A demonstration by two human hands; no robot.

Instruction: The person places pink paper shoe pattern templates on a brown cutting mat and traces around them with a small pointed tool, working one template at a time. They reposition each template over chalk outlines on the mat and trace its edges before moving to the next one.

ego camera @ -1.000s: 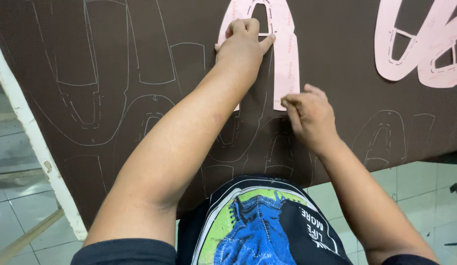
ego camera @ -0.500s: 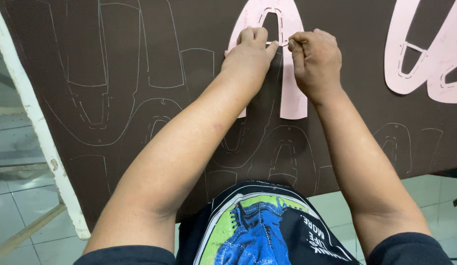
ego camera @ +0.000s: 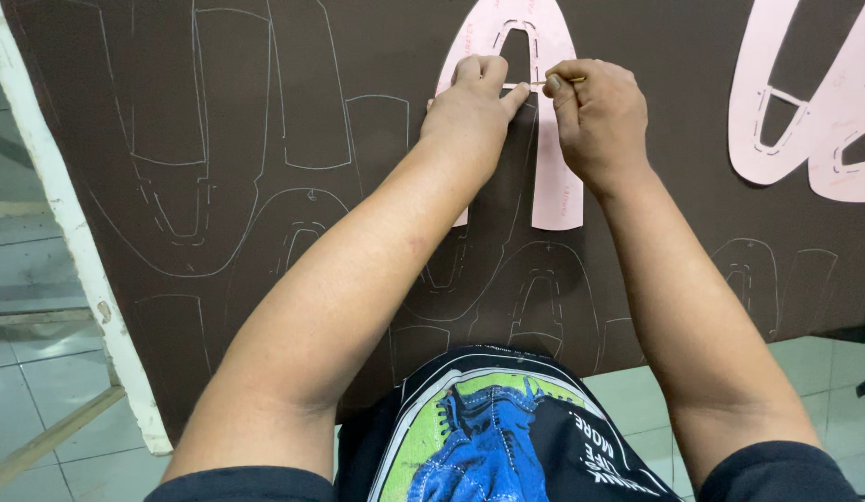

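Top centre: my left hand [ego camera: 471, 110] presses the pink template [ego camera: 555, 177] flat, right hand [ego camera: 600, 116] fingers clamped on a marking pen [ego camera: 553, 83] — approx. eight outlines done on the brown sheet [ego camera: 377, 56], this one mid-trace.

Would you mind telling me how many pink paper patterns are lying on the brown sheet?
3: one arch-shaped pink pattern under both hands at top centre, and two overlapping pink patterns at the top right, both cut off by the frame edge; more may lie out of view.
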